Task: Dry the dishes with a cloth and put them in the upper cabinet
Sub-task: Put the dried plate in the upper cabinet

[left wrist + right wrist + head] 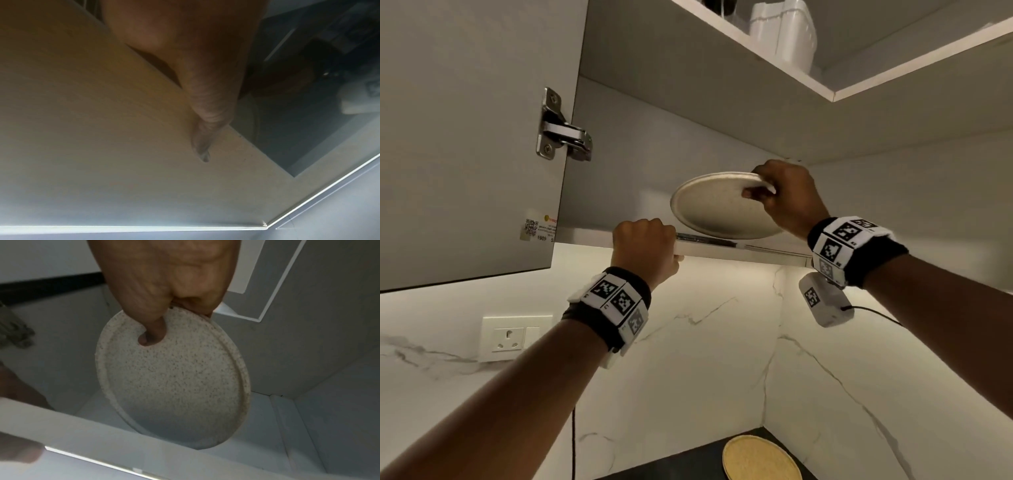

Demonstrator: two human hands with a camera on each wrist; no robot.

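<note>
Cream speckled plate (174, 378); yellow woven mat (760, 459); white veined marble wall (705, 359).

Sticker (538, 227) on inner face of open cabinet door (465, 137), near its lower edge, at about 8 o'clock from hinge (561, 130): QR code, orange logo, small print too blurred to read; figures beneath look like "1609", seen upside down, uncertain. Black-and-white square marker codes on bands on both wrists, no letters legible. Wrist views: no readable text.
</note>
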